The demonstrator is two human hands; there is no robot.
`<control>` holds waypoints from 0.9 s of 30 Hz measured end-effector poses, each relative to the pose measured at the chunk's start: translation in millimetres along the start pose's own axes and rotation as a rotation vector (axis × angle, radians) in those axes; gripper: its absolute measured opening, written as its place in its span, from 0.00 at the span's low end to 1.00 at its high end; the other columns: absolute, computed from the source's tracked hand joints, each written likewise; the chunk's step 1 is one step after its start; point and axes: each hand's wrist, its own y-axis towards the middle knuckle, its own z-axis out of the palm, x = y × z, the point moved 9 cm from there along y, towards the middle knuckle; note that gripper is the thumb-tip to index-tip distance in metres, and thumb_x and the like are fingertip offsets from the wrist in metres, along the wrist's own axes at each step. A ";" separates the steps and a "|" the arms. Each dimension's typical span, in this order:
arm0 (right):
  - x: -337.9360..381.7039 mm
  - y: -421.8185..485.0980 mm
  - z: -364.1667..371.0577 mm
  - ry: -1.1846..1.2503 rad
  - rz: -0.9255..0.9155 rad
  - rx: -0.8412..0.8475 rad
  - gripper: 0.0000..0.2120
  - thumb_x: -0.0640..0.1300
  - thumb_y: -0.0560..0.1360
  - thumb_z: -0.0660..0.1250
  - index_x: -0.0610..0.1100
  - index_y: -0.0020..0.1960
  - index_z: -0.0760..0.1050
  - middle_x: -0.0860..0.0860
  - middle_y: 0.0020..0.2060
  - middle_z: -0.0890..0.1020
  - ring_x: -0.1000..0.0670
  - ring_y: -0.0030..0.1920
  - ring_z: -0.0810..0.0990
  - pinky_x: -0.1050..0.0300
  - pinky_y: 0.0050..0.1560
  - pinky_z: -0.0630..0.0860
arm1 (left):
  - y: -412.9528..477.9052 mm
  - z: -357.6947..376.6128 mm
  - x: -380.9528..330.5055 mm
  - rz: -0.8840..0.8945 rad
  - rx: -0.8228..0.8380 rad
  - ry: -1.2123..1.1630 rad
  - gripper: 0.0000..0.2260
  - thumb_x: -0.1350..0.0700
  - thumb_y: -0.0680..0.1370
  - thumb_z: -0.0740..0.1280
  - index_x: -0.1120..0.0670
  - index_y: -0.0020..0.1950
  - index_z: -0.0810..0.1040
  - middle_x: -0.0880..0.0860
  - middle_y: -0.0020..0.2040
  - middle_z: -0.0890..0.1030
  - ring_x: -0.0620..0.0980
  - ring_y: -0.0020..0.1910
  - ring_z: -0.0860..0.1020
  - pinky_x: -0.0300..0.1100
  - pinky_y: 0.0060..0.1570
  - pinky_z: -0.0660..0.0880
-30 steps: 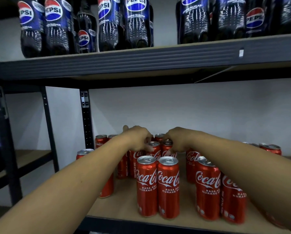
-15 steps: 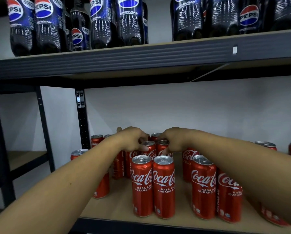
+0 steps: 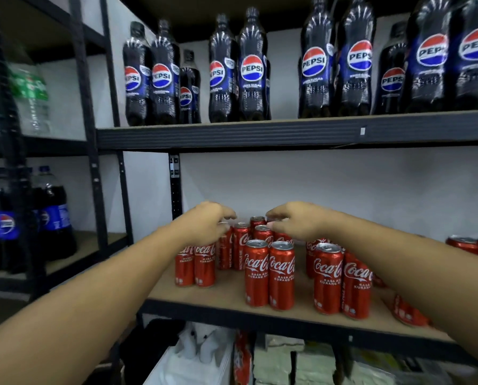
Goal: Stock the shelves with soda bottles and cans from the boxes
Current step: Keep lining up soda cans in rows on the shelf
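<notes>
Several red Coca-Cola cans (image 3: 269,273) stand in pairs on the wooden middle shelf (image 3: 226,297). My left hand (image 3: 207,222) hovers over the back-left cans, its fingers loosely curved above a can top (image 3: 241,225) and holding nothing. At the same height, my right hand (image 3: 294,220) has relaxed fingers just over the back cans (image 3: 258,219); it grips nothing I can see. Both forearms reach in from the bottom corners and hide some cans on the right. Tall Pepsi bottles (image 3: 251,68) fill the shelf above.
The dark edge of the upper shelf (image 3: 288,132) runs close above my hands. More cans (image 3: 471,244) stand at the far right. A second rack on the left holds large Pepsi bottles (image 3: 51,218) and clear bottles (image 3: 32,98). Bags and boxes (image 3: 193,357) sit below.
Both hands have let go of the back can tops and lifted slightly, fingers loosening. My view has pulled back and tilted up, showing whole Pepsi bottles and the lower shelf.
</notes>
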 end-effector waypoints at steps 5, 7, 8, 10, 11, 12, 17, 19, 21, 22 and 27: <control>43.5 -40.3 2.6 0.090 -0.016 -0.020 0.25 0.56 0.82 0.64 0.48 0.76 0.70 0.51 0.72 0.76 0.48 0.69 0.75 0.56 0.66 0.70 | -68.2 -24.7 -2.4 -0.071 -0.016 -0.075 0.19 0.53 0.83 0.65 0.50 0.75 0.74 0.50 0.71 0.78 0.50 0.69 0.75 0.46 0.68 0.72; 58.0 -52.2 10.5 0.128 -0.019 -0.018 0.26 0.56 0.82 0.64 0.49 0.77 0.68 0.50 0.73 0.74 0.48 0.70 0.74 0.54 0.67 0.70 | -90.1 -27.2 -2.2 -0.102 -0.008 -0.108 0.20 0.53 0.83 0.66 0.49 0.75 0.73 0.49 0.71 0.77 0.50 0.69 0.75 0.47 0.67 0.74; 64.4 -57.8 16.1 0.148 -0.017 -0.014 0.26 0.56 0.82 0.63 0.50 0.78 0.67 0.51 0.74 0.72 0.48 0.71 0.73 0.53 0.68 0.70 | -100.3 -27.4 -2.2 -0.116 -0.003 -0.124 0.20 0.53 0.83 0.66 0.49 0.75 0.72 0.49 0.72 0.77 0.50 0.69 0.75 0.47 0.67 0.74; 77.5 -68.4 27.9 0.204 -0.015 -0.026 0.27 0.56 0.82 0.64 0.51 0.79 0.65 0.51 0.76 0.70 0.49 0.73 0.71 0.52 0.70 0.69 | -118.3 -25.6 -0.5 -0.147 -0.001 -0.173 0.21 0.54 0.83 0.66 0.49 0.76 0.71 0.49 0.73 0.75 0.50 0.71 0.74 0.47 0.68 0.73; 84.1 -72.2 33.5 0.233 -0.019 -0.043 0.27 0.55 0.82 0.64 0.50 0.79 0.65 0.52 0.76 0.70 0.49 0.74 0.70 0.53 0.70 0.69 | -125.5 -24.6 1.5 -0.156 -0.012 -0.187 0.21 0.55 0.83 0.66 0.49 0.77 0.70 0.49 0.74 0.74 0.49 0.72 0.72 0.46 0.69 0.71; 90.6 -74.5 39.9 0.259 -0.025 -0.058 0.27 0.54 0.82 0.64 0.50 0.79 0.64 0.52 0.76 0.69 0.50 0.74 0.70 0.54 0.71 0.68 | -131.5 -22.9 4.6 -0.164 -0.023 -0.198 0.21 0.55 0.83 0.66 0.49 0.77 0.70 0.49 0.74 0.74 0.49 0.73 0.72 0.45 0.70 0.70; 115.4 -61.8 88.0 0.385 0.009 -0.098 0.30 0.53 0.83 0.65 0.46 0.81 0.61 0.49 0.77 0.68 0.49 0.76 0.67 0.55 0.74 0.64 | -144.5 8.9 34.8 -0.223 -0.048 -0.294 0.20 0.55 0.82 0.68 0.49 0.74 0.73 0.49 0.68 0.78 0.48 0.67 0.76 0.43 0.68 0.73; 121.0 -49.0 113.4 0.451 0.036 -0.100 0.30 0.54 0.82 0.65 0.46 0.80 0.60 0.50 0.76 0.68 0.50 0.74 0.68 0.59 0.71 0.63 | -142.0 25.0 52.9 -0.248 -0.081 -0.366 0.19 0.55 0.81 0.69 0.47 0.72 0.74 0.46 0.63 0.80 0.45 0.61 0.78 0.37 0.59 0.76; 123.8 -34.9 141.2 0.543 0.073 -0.098 0.28 0.53 0.82 0.65 0.48 0.79 0.62 0.53 0.70 0.70 0.55 0.69 0.69 0.63 0.66 0.62 | -135.9 42.0 72.5 -0.287 -0.127 -0.445 0.20 0.55 0.81 0.70 0.47 0.73 0.73 0.43 0.61 0.78 0.41 0.57 0.77 0.27 0.49 0.70; 123.9 -26.7 153.4 0.591 0.095 -0.115 0.28 0.52 0.82 0.66 0.50 0.78 0.62 0.55 0.68 0.69 0.57 0.67 0.68 0.63 0.66 0.61 | -131.5 50.6 82.0 -0.307 -0.155 -0.493 0.22 0.55 0.81 0.70 0.47 0.74 0.71 0.43 0.62 0.75 0.40 0.57 0.75 0.26 0.50 0.69; 102.7 32.1 205.5 0.767 0.216 -0.231 0.40 0.56 0.78 0.69 0.48 0.82 0.53 0.51 0.78 0.63 0.49 0.77 0.63 0.46 0.78 0.63 | -97.9 99.3 128.7 -0.416 -0.229 -0.765 0.30 0.54 0.79 0.72 0.40 0.75 0.61 0.40 0.66 0.69 0.40 0.67 0.67 0.51 0.70 0.70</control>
